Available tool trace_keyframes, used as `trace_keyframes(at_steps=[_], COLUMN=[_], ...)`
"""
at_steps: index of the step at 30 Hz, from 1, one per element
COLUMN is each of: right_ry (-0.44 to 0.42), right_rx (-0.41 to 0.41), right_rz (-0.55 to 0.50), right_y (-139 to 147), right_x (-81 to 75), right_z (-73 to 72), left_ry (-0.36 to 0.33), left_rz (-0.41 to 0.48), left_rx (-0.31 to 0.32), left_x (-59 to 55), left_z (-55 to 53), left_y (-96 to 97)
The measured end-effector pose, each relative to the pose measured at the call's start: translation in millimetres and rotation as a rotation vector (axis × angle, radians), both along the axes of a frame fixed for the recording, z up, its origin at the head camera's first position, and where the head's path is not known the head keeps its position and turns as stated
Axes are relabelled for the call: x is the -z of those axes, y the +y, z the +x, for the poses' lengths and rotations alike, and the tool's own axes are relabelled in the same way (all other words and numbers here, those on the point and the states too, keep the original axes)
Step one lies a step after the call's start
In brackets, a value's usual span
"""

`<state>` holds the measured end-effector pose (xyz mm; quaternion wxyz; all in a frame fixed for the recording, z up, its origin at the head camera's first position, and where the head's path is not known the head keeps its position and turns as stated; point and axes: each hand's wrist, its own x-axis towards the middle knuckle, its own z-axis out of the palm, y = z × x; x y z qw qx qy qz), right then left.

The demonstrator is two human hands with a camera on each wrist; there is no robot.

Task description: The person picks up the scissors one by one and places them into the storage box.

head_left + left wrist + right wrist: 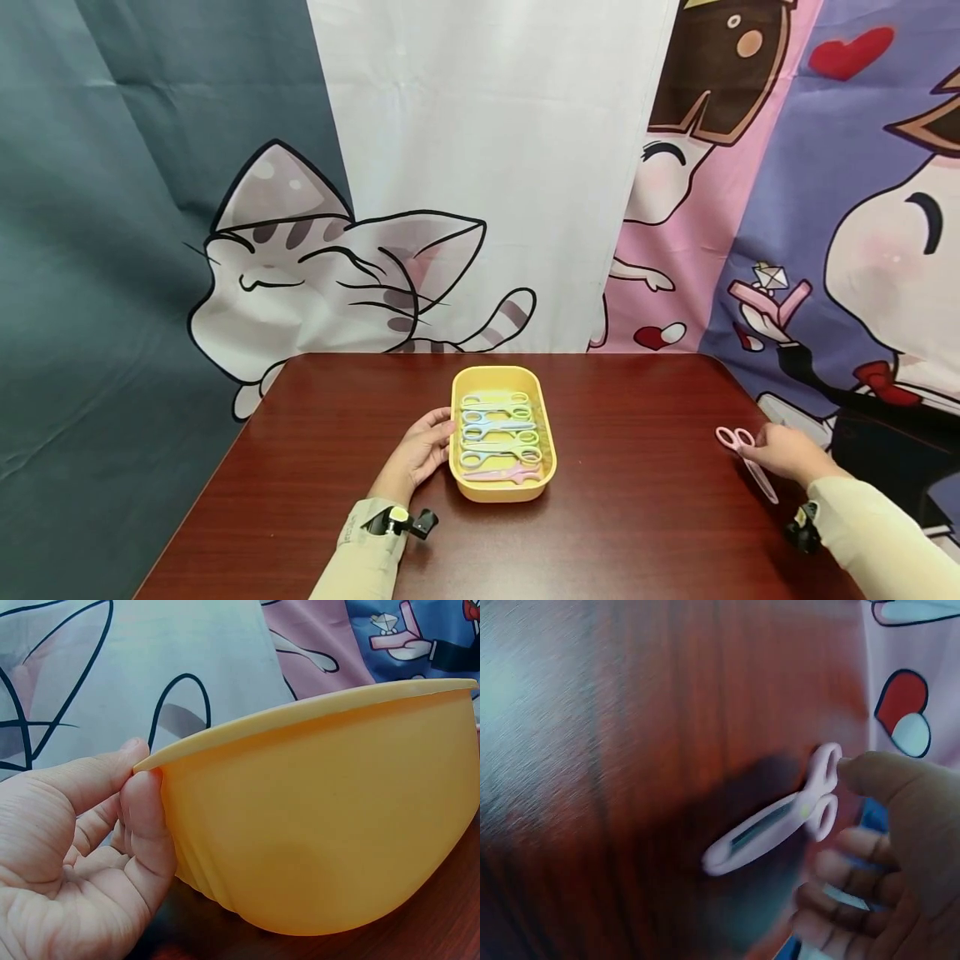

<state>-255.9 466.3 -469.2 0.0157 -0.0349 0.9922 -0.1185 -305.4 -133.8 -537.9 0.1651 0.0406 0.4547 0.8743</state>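
My left hand (422,450) pinches the left rim of a yellow plastic basket (502,493), thumb on top and fingers against the outer side. Several child-size scissors (498,429) lie crosswise in it, with blue and green handles, and one pink pair (506,475) lies nearest the front. Far to the right, my right hand (791,454) holds pink scissors (761,829) by a handle loop, over the table's right side. Their blades are together and point toward the near side. In the right wrist view the thumb is at the upper loop, while the other fingers curl loosely below.
The dark red wooden table (622,433) has its right edge close to my right hand. Behind it hangs a printed cloth (480,125) with a cartoon cat and figures. A small device (405,522) is strapped to each wrist.
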Motion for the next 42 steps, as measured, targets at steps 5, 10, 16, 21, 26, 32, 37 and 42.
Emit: trace_keyframes(at_steps=[5,10,16,21,26,32,37,42], right_ry=[-0.111,-0.090,-0.078,0.004,0.089,0.140,0.199,0.211], right_rx=[0.058,0.088,0.083,0.019,-0.090,-0.296,-0.465,-0.645], right_rz=[-0.051,-0.074,-0.059,-0.027,-0.031,-0.055,-0.041,-0.013], right_y=[6,2,-8,-39,-102,-187,-246,-294], right_x=[11.0,16.0,15.1,5.8,-14.5,-29.8,-42.7,-54.3], right_z=[9.3,9.1,1.1,-15.1,-38.9,-58.9,-59.3,-50.7], left_ry=[0.002,0.009,-0.012,-0.007,0.004,-0.017,0.004,0.005], left_rz=[0.009,0.010,0.005,0.009,0.018,0.022,-0.008,-0.023], left_rx=[0.007,0.018,0.004,0.017,0.009,-0.003,-0.013,-0.010], left_x=[1.0,1.0,-1.1,-1.5,-2.1,0.5,0.4,-1.6], left_z=[0.3,-0.1,-1.1,-0.1,1.2,0.9,0.2,-0.6], left_y=[-0.5,-0.3,-2.3,-2.2,-0.7,1.2,3.0,1.3])
